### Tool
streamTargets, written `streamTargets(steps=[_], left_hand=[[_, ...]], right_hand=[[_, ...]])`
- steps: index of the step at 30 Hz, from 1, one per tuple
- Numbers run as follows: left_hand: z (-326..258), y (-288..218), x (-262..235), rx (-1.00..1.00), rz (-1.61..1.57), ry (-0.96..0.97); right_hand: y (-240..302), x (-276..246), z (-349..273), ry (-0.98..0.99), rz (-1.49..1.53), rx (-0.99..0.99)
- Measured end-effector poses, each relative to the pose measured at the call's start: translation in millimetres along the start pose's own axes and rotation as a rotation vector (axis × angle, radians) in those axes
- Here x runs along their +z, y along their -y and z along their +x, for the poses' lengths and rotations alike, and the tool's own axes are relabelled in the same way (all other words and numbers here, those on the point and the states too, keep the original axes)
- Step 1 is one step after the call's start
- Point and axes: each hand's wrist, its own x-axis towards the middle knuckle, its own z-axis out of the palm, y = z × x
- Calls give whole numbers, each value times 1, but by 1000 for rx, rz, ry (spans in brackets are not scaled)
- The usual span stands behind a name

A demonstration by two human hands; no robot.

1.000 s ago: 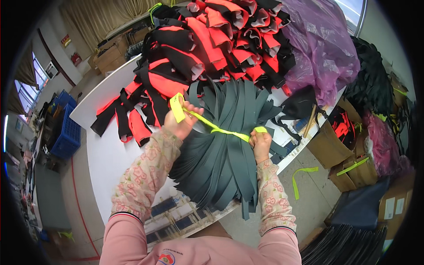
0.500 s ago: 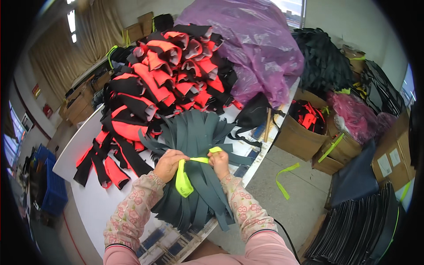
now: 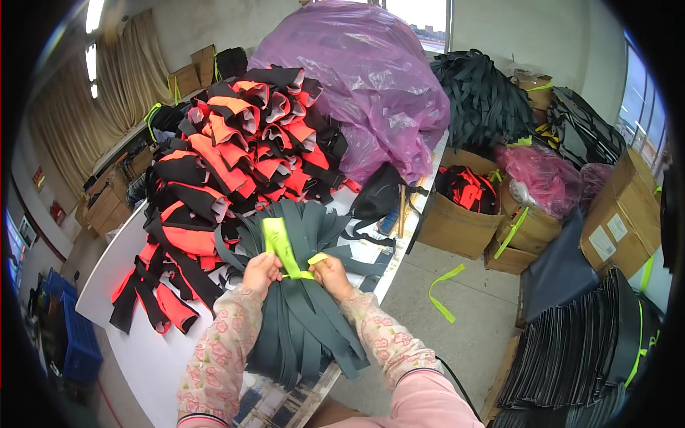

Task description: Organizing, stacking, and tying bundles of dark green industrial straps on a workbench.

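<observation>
A bundle of dark grey-green fabric strips [image 3: 314, 324] lies on the white table, its ends fanned out on both sides of a tied middle. Round that middle runs a neon yellow-green strip [image 3: 279, 242]. My left hand [image 3: 262, 272] pinches it on the left side, and its wide end stands up from there over the far half of the bundle. On the right, my right hand [image 3: 331, 275] is closed on the strip's other end, a short piece showing above the fingers. Both hands rest close against the bundle, a little apart.
Beyond the bundle rises a heap of black and orange-red fabric pieces [image 3: 235, 157], beside a large purple plastic bag [image 3: 357, 78]. A black bag [image 3: 378, 192] lies by the table's right edge. Cardboard boxes [image 3: 457, 235] and stacked black sheets [image 3: 571, 349] stand on the floor at right.
The strip's wide end, which hung toward me, now points up and away over the bundle. Both hands have shifted slightly left and nearer, and the view has tilted up.
</observation>
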Motion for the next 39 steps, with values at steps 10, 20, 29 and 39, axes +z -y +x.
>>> streamTargets(steps=[10, 20, 29, 39], left_hand=[[-7, -24, 46, 176, 1208, 143], [2, -8, -9, -143, 228, 95], [3, -13, -9, 23, 360, 329], [-13, -12, 10, 1104, 1280, -38]], right_hand=[[84, 68, 16, 283, -20, -117], [68, 52, -22, 133, -869, -199], [65, 31, 18, 188, -461, -55], [52, 40, 41, 431, -392, 237]])
